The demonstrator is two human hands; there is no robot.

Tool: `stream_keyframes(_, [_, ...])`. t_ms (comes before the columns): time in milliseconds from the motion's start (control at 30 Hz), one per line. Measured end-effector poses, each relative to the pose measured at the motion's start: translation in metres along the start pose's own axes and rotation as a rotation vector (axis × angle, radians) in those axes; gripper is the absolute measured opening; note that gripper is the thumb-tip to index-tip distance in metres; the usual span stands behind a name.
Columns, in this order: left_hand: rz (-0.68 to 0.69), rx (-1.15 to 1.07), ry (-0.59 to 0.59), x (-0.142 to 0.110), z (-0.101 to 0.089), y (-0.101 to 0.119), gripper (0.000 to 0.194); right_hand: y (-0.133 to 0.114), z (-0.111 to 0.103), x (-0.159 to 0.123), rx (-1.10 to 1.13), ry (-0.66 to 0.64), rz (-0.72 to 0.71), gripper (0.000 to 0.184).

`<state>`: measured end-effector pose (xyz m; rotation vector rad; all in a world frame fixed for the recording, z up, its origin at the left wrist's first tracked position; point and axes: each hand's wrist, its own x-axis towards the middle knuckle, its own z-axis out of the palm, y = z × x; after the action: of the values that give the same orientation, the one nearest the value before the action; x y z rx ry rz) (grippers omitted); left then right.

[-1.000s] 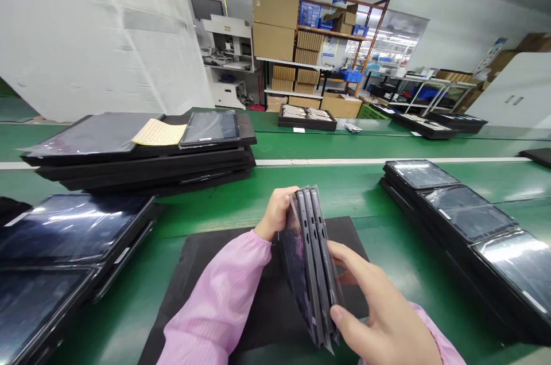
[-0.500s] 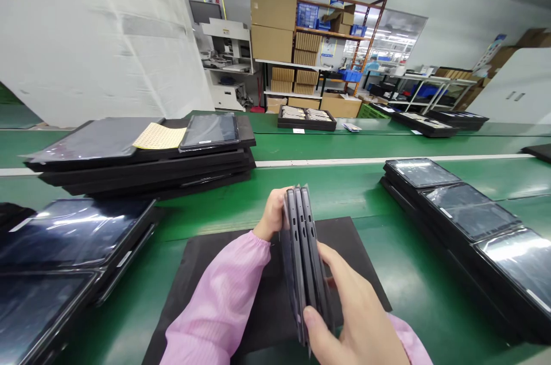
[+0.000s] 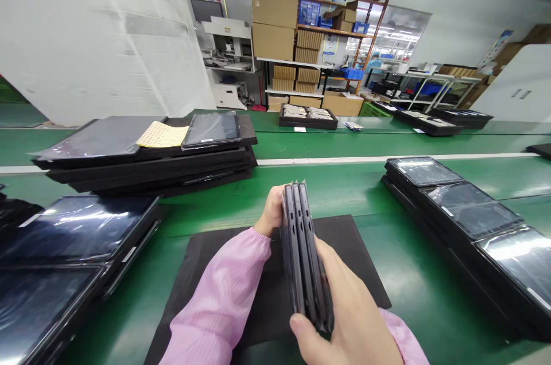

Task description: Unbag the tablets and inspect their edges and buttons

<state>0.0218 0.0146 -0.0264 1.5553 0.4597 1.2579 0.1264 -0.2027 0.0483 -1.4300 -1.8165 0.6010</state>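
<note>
**Tablets point(image 3: 300, 259) on edge, with slip the main worry**

Nearest me, the right hand point(image 3: 344, 305) had its grip partly closed on three tablets, thumb at their near end, fingers along the right side. Beyond it, the left hand point(image 3: 272, 211) was closed round the far end; its fingertips were hidden, so I couldn't tell how firmly they pressed. The tablets stood nearly upright, face to face, slotted edges towards me, above a black mat point(image 3: 359, 261). Whether they touched it, I couldn't see.

I judged the middle one likeliest to go wrong: if the right thumb eased or the squeeze turned uneven, it could slide between its neighbours and drop a corner on the mat or the green surface point(image 3: 413, 256). A twist might also rub the faces together.

The screens point(image 3: 81, 227) on the left and the row point(image 3: 473, 210) on the right lay well apart from both hands, though I reckoned a wide swing might clip them. Farther off were a tray stack point(image 3: 172, 170) bearing a yellow sheet point(image 3: 162, 134), then a parts box point(image 3: 307, 117), then a shelf point(image 3: 336, 32).
</note>
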Motion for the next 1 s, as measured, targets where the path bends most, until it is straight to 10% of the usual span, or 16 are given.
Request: stream_keyframes(1000, [0.018, 0.000, 0.027, 0.001, 0.000, -0.002, 0.077, 0.010, -0.031, 0.006, 0.227, -0.120, -0.036, 0.072])
